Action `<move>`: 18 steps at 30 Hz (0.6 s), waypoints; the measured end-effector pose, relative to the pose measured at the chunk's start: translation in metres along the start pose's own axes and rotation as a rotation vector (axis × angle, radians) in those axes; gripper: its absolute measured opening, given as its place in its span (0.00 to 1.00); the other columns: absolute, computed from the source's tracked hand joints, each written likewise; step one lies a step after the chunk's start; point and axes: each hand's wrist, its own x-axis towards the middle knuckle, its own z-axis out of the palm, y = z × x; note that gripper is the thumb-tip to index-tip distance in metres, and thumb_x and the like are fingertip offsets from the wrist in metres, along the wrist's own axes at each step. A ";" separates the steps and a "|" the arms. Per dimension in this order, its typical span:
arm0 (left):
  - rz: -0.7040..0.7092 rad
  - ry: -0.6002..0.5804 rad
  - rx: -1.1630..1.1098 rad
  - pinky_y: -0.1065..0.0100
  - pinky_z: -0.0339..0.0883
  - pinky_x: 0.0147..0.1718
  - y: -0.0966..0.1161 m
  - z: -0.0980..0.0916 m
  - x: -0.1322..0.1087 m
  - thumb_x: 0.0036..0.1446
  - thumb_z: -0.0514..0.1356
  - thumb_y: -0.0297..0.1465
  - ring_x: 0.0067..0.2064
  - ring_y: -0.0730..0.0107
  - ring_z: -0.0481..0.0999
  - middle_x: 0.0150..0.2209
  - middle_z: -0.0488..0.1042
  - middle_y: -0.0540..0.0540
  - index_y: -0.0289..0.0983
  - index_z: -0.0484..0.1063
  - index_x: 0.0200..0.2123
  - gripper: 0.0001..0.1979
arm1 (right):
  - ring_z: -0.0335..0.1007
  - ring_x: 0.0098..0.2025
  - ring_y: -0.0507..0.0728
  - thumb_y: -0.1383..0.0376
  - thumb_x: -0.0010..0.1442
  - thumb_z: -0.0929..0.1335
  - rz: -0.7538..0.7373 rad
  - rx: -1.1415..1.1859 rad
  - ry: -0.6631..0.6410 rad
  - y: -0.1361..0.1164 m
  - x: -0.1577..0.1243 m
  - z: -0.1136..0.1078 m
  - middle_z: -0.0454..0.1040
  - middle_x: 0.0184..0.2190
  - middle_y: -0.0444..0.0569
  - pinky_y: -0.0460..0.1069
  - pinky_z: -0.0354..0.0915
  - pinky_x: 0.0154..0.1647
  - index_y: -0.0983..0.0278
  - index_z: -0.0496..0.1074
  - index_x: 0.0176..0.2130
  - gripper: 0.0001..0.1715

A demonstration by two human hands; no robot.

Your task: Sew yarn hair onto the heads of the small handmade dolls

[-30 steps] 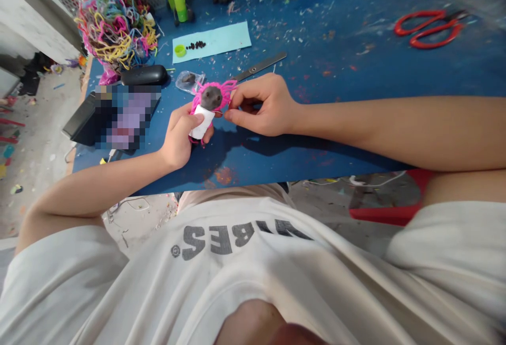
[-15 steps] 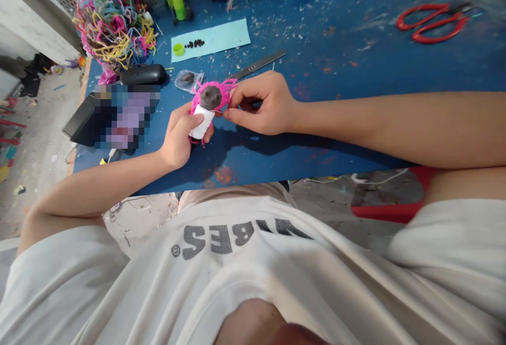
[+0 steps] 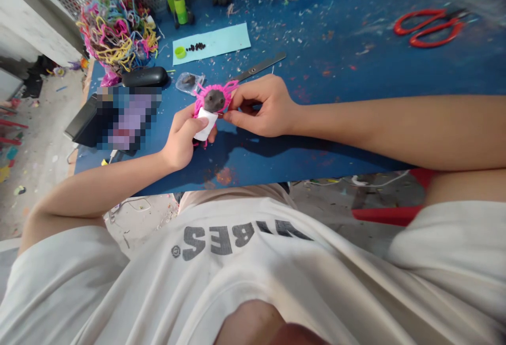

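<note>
A small doll with a dark grey face, pink yarn around its head and a white front is held above the blue table. My left hand grips its body, the thumb pressed on the white part. At the doll's right side, my right hand is closed in a pinch beside the pink yarn. A thin, needle-like thing shows at its thumb and fingertip, pointing at the doll's chin. Just behind the doll lies a clear plastic bag with a dark lump in it.
Behind are a metal blade, a light blue strip with black beads and a green cap. Tangled yarn, a black case and a phone lie left. Red-handled scissors lie at the right.
The doll and my left hand have shifted slightly right, and the doll's face has turned a little. My right hand stays pinched close beside it. The whole view has moved slightly.
</note>
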 end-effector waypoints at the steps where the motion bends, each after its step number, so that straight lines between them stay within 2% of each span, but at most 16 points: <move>1: -0.013 0.002 0.011 0.57 0.60 0.28 0.004 0.002 -0.001 0.71 0.69 0.55 0.24 0.62 0.69 0.24 0.77 0.48 0.43 0.81 0.38 0.22 | 0.59 0.25 0.50 0.46 0.77 0.79 0.002 0.000 -0.001 0.000 0.000 0.000 0.70 0.25 0.40 0.50 0.58 0.28 0.60 0.74 0.33 0.29; 6: -0.038 0.017 0.055 0.59 0.63 0.31 0.018 0.009 -0.003 0.68 0.71 0.55 0.25 0.63 0.71 0.26 0.79 0.48 0.42 0.81 0.38 0.22 | 0.59 0.25 0.50 0.46 0.76 0.82 0.010 0.015 -0.017 0.000 0.000 -0.001 0.71 0.26 0.41 0.51 0.59 0.28 0.60 0.75 0.34 0.28; 12: -0.010 0.028 0.058 0.59 0.63 0.32 0.018 0.010 -0.003 0.68 0.72 0.52 0.27 0.63 0.72 0.28 0.83 0.46 0.42 0.82 0.37 0.19 | 0.60 0.26 0.51 0.50 0.75 0.82 0.023 0.022 -0.025 -0.001 -0.001 -0.002 0.71 0.26 0.40 0.52 0.59 0.30 0.59 0.76 0.34 0.25; 18: 0.015 0.013 0.084 0.60 0.65 0.32 0.019 0.009 -0.002 0.71 0.73 0.51 0.27 0.64 0.72 0.28 0.81 0.48 0.42 0.81 0.40 0.19 | 0.61 0.28 0.51 0.50 0.75 0.82 0.065 0.030 -0.038 0.001 -0.001 -0.003 0.71 0.27 0.41 0.51 0.58 0.31 0.60 0.76 0.35 0.24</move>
